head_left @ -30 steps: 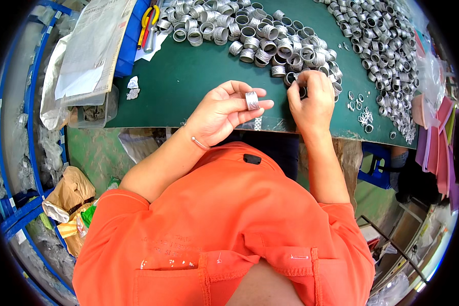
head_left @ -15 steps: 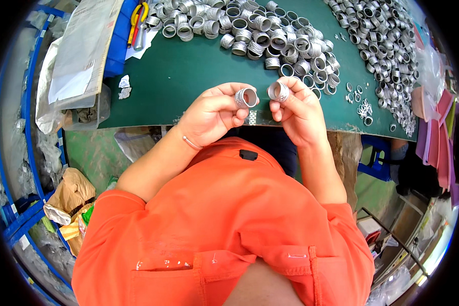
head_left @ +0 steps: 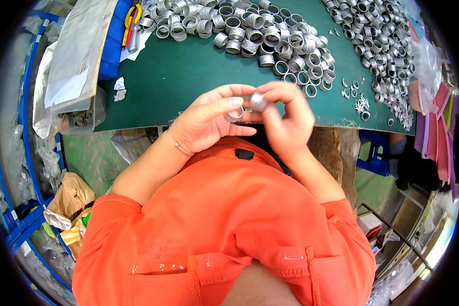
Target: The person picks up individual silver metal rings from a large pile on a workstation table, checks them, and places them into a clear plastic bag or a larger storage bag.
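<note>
Both of my hands are close together above the near edge of the green table [head_left: 158, 102]. In my left hand [head_left: 209, 115] a short silver metal ring [head_left: 233, 115] is held under the thumb, with the other fingers stretched toward the right. A second silver metal ring [head_left: 258, 102], smeared by motion, is pinched in the fingertips of my right hand [head_left: 288, 115], right beside the left fingers. Beyond my hands lies a heap of similar metal rings [head_left: 270, 38] with textured outer sides.
Another large pile of metal rings [head_left: 380, 51] covers the table's right side, with small thin rings [head_left: 361, 104] near it. A blue bin [head_left: 116, 51] stands at the left, beside yellow-handled pliers [head_left: 129, 23]. White paper scraps [head_left: 120, 89] lie close by. A blue stool [head_left: 375, 153] is under the table.
My right hand has moved left, bringing its ring up against the left fingers. The left hand's ring has tilted and sits lower, and that hand's fingers have straightened.
</note>
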A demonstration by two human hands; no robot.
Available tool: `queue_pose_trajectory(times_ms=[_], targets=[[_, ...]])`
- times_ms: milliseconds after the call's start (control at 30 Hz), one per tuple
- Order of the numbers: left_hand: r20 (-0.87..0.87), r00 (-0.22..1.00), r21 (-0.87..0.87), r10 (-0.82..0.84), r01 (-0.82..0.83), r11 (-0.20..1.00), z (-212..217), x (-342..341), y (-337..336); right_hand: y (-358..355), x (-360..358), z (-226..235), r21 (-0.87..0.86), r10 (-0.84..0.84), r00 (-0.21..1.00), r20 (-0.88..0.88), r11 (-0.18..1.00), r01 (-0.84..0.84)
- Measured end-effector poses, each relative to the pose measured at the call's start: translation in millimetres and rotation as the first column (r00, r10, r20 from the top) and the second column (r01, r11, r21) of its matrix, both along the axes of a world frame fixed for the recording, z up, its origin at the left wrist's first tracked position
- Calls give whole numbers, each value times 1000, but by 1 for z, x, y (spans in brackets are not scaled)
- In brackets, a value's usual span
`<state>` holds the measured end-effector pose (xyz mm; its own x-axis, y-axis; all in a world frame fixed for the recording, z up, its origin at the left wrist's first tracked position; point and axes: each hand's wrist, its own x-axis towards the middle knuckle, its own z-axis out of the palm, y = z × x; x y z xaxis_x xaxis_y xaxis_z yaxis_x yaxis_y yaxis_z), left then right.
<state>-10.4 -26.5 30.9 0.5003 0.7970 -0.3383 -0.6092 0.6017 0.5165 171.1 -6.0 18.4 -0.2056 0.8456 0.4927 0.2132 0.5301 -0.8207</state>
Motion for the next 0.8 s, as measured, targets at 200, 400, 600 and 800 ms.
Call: queue_pose_trajectory(times_ms=[200, 400, 600, 800], targets=[[-378, 926, 117, -13, 61, 991, -2, -74, -39, -4, 3, 6, 170, 120, 974, 191, 973, -153], [-403, 902, -43, 154, -187, 981, -7, -141, -98, 20, 34, -7, 183, -177, 831, 527, 979, 92], [-687, 712, -158, 145, -342, 926, -38, -179, -134, 25, 40, -9, 311, -311, 719, 621, 940, 138], [-986, -106, -163, -130, 433, 887, -54, -163, -115, 32, 41, -5, 287, -262, 781, 567, 952, 111]])
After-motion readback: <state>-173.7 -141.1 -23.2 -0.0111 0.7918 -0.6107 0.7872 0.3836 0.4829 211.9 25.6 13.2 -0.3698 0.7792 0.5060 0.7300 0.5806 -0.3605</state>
